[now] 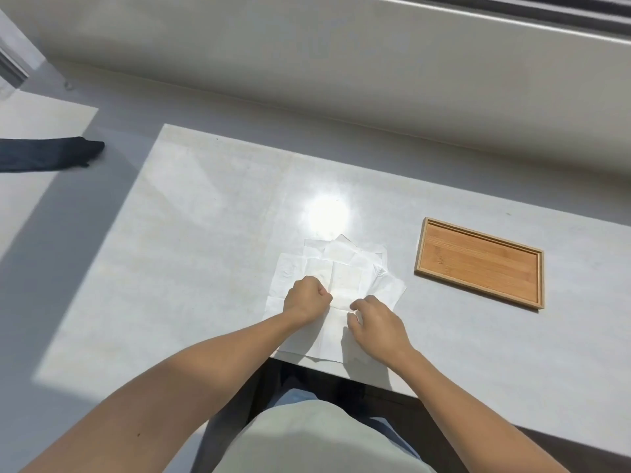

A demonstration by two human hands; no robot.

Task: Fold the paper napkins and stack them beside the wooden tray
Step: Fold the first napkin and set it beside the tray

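Left hand (305, 299): curled into a loose fist, fingertips pinched together on the paper napkins (336, 295) at the middle of the pile, knuckles up. Right hand (377, 324): half open, fingers bent, tips pressing down on the near right part of the same pile — whether it grips a sheet, cannot tell.

Napkins: white, thin, several unfolded sheets overlapping loosely, corners fanned out at different angles, crease lines visible. Pile lies flat on the pale table (191, 233), at its near edge, in front of the person; no single long axis readable.

Wooden tray (479, 262): rectangular, raised rim, lying flat to the right of the pile, apart from it — long axis runs from far left to near right.
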